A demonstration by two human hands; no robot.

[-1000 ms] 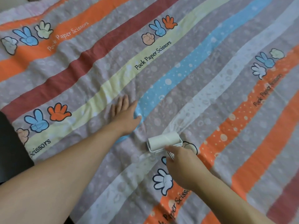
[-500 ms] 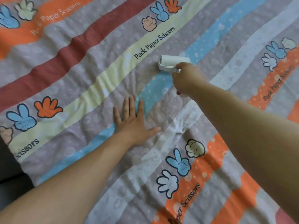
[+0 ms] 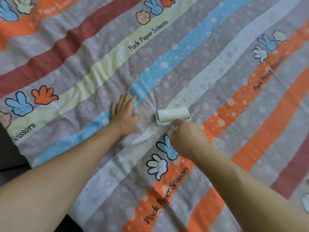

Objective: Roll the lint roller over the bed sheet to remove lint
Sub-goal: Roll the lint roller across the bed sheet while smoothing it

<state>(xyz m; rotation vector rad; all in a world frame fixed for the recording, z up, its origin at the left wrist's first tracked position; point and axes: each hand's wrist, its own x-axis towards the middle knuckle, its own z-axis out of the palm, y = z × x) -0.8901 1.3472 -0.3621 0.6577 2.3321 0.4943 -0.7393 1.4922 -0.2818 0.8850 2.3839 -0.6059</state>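
"Pock Paper Scissors" printed on bed sheet (image 3: pixel 209 91): yellow stripe (image 3: pixel 100 69), orange stripe (image 3: pixel 234 101).

Left hand (image 3: pixel 124 114): lies flat, fingers straight, pressing the striped bed sheet (image 3: pixel 209 67) on its blue stripe.
Right hand (image 3: pixel 188 138): grips the handle of the white lint roller (image 3: pixel 173 115).
Lint roller: rests on the sheet's pale stripe, just beside the left hand.

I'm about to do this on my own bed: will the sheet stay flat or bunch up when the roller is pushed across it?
It looks thin and floppy, so it likely bunches: creases already gather in the sheet beside the lint roller. The left hand pressed flat on it probably holds it taut enough to roll.
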